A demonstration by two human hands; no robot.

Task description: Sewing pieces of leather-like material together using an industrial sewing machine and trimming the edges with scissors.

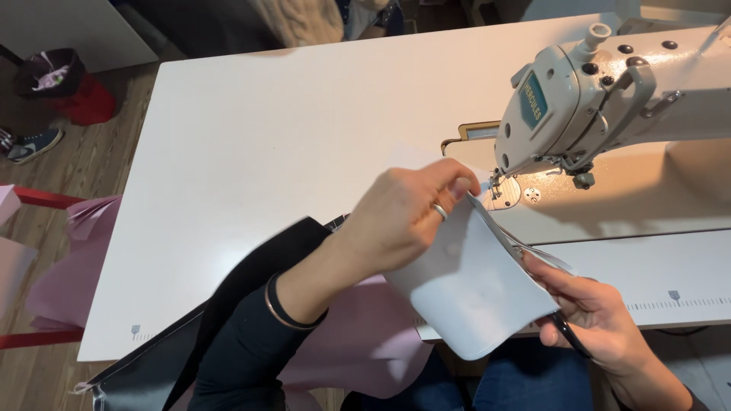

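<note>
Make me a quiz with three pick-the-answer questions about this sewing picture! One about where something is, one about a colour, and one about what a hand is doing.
1. Where is the sewing machine?
A. on the floor
B. on the white table, at the right
C. on the person's lap

2. What colour is the curved piece held between the hands?
A. white
B. green
C. orange

3. What is the left hand doing?
A. resting flat on the table
B. hanging empty in the air
C. gripping the top edge of the white piece

Answers:
1. B, since the machine stands on the white table at the picture's right side.
2. A, since the piece looks plain white, unlike the pink sheet under it.
3. C, since its fingers fold over the piece's upper edge while the right hand holds the lower side along with a dark-handled tool, probably scissors.
</note>
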